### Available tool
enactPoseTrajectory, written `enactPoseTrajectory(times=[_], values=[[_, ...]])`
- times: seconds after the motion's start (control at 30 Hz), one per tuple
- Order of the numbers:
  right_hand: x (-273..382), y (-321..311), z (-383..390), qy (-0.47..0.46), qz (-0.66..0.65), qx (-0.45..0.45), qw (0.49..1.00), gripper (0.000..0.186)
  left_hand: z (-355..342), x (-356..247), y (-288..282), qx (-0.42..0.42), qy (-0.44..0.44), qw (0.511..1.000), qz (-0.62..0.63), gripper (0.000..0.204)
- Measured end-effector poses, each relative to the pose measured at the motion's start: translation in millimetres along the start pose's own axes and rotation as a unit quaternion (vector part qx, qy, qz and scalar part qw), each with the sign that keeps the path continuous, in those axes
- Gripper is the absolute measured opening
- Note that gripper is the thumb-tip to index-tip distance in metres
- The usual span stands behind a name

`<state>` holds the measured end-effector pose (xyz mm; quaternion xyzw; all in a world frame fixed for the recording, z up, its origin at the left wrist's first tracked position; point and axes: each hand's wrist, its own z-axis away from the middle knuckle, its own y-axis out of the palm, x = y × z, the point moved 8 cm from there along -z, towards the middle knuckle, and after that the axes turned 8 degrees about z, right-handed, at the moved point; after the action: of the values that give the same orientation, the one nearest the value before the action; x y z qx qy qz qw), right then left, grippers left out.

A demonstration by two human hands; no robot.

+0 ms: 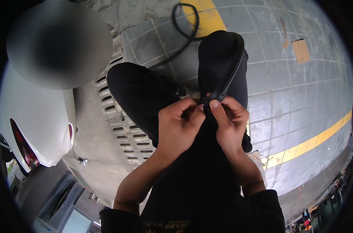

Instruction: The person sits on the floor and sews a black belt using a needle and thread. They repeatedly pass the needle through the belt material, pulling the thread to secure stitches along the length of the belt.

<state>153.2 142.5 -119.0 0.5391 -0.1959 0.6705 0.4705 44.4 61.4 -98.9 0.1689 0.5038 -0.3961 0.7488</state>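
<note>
A long black rubber sealing strip (235,70) lies over my right knee, and its far part curls in a loop on the floor ahead. My right hand (230,122) is closed on the strip near its end, with the thumb pressed on top. Right beside it, my left hand (178,126) is closed in a pinch at the strip's end. A tiny pinkish spot shows at the left fingertips; what they hold, if anything, is too small to make out. Both hands are above my lap, between my bent knees.
A slotted drain grate (132,143) runs along the floor on my left, with a white car (40,112) beyond it. Grey tiles with a yellow stripe (304,147) and a cardboard piece (300,51) are on the right. A blurred disc covers the upper left.
</note>
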Motion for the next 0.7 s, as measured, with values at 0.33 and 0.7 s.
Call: enactPoseTrajectory(times=[0.33, 0.7], values=[[-13, 15, 4, 0.008, -0.027, 0.042, 0.999, 0.011, 5, 11, -14, -0.036, 0.013, 0.999, -0.018, 0.016], [-8, 24, 7, -0.047, -0.014, 0.076, 0.996, 0.011, 8, 16, -24, -0.053, 0.023, 0.998, -0.006, 0.015]])
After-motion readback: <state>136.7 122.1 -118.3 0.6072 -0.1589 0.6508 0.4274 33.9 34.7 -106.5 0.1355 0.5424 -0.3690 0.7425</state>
